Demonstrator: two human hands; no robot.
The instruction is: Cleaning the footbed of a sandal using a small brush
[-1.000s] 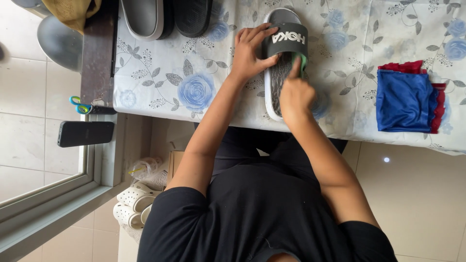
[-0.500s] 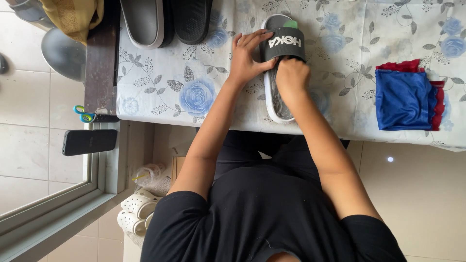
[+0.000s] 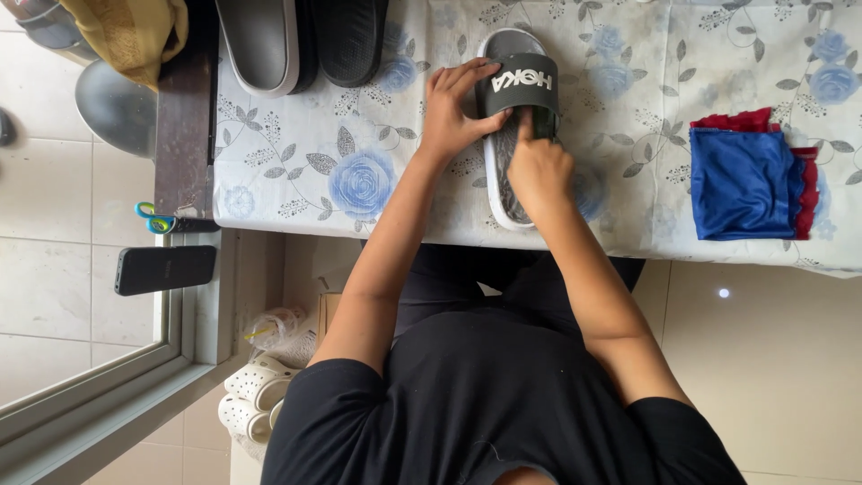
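A grey slide sandal point(image 3: 503, 193) with a dark strap and white sole lies on the floral tablecloth point(image 3: 359, 162). My left hand point(image 3: 453, 108) grips the left side of the sandal at its strap. Fingers closed, my right hand point(image 3: 537, 166) rests on the footbed just under the strap, pressing something green that is mostly hidden; I cannot tell what it is.
Two more sandals, a grey one point(image 3: 260, 40) and a black one point(image 3: 350, 36), lie at the table's far left. Folded blue and red cloths point(image 3: 745, 180) sit at the right. Scissors point(image 3: 157, 218) and a black phone point(image 3: 164, 268) rest on the window ledge. White clogs point(image 3: 251, 395) stand on the floor.
My right hand has slid up the footbed toward the strap and now sits just under it. My left hand keeps its hold on the sandal.
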